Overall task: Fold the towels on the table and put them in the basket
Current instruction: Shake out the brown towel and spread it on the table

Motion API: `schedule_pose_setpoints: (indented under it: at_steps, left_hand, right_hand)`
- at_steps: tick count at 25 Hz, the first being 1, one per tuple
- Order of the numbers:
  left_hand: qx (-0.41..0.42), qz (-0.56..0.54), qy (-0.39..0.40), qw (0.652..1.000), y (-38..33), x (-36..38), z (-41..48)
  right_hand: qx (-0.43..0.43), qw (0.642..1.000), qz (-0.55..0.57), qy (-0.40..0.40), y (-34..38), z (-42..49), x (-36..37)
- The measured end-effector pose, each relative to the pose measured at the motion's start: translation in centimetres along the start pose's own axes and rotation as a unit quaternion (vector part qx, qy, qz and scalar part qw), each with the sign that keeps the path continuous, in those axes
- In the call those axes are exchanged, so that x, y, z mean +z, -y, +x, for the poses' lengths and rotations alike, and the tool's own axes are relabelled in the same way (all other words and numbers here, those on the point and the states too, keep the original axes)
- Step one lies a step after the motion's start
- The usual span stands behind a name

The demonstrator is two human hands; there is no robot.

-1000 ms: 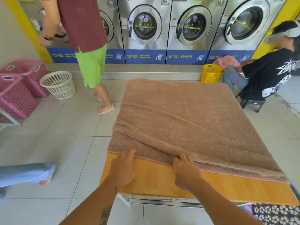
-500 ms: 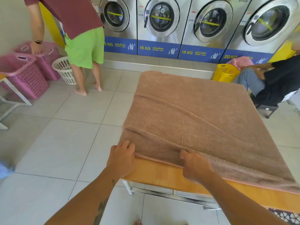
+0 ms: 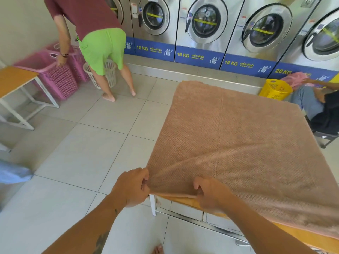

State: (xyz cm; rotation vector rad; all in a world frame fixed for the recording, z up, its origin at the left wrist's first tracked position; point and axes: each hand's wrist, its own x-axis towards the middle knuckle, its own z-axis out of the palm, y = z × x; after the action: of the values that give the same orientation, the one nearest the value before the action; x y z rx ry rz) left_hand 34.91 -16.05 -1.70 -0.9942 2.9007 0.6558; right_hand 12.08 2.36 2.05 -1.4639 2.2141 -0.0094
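Observation:
A large light-brown towel (image 3: pixel 238 136) lies spread over the wooden table (image 3: pixel 185 200), covering nearly all of it. My left hand (image 3: pixel 132 187) pinches the towel's near left corner, which is lifted a little off the table edge. My right hand (image 3: pixel 207 193) grips the near hem just to the right of it. Creases fan out from the two grips across the cloth. Only a strip of the table's orange top shows along the near edge.
A row of washing machines (image 3: pixel 205 24) lines the back wall. A person in green shorts (image 3: pixel 102 48) bends over pink baskets (image 3: pixel 55 74) and a white basket (image 3: pixel 110 74) at the left. A yellow basket (image 3: pixel 275 89) and a seated person (image 3: pixel 322 109) are at the right. A second table (image 3: pixel 14 79) stands far left.
Both hands went from resting flat on the towel's near edge to gripping it, bunching the corner. My view swung left and closer. The standing person bent down to the baskets.

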Motion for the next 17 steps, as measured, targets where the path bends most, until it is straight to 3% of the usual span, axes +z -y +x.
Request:
schedule_pose_setpoints:
  at_steps: [5, 10, 14, 17]
  left_hand:
    - [-0.007, -0.031, -0.01, 0.999, 0.2, 0.8, 0.7]
    - [-0.085, -0.12, 0.063, 0.987, -1.0, 0.4, 1.9]
    - [-0.105, -0.035, 0.079, 0.991, -0.9, -0.7, 2.2]
    - [-0.084, 0.032, 0.025, 0.996, -1.9, -0.7, 2.0]
  right_hand:
    - [0.02, 0.999, -0.01, 0.031, -0.6, -0.4, 0.5]
    - [0.058, 0.998, 0.007, -0.014, -1.7, -0.2, 1.4]
    - [0.065, 0.996, -0.015, -0.055, -1.4, -0.4, 1.9]
    - [0.071, 0.995, 0.042, -0.054, -2.4, -1.0, 1.4]
